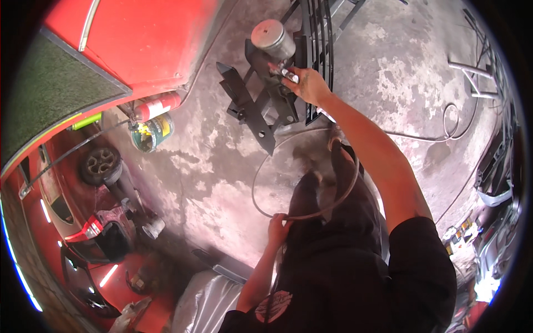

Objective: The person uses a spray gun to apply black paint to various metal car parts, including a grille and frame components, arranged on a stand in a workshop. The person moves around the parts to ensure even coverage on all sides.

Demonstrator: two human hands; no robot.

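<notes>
In my right hand [302,83] I grip a spray gun [288,74] with a round silver paint cup [272,36] on top. The gun is over black car trim parts [250,111] and a long black slatted grille [319,28]. My left hand [278,225] is closed on a thin hose [333,206], which hangs in a loop in front of my legs and runs over the floor to the right.
A red panel [127,39] fills the upper left, with a fire extinguisher [157,106] and a bucket [151,134] by it. A wheel [100,166] and car body parts stand at left. A metal stand [472,77] and car parts line the right. Silver sheeting [205,299] lies behind me.
</notes>
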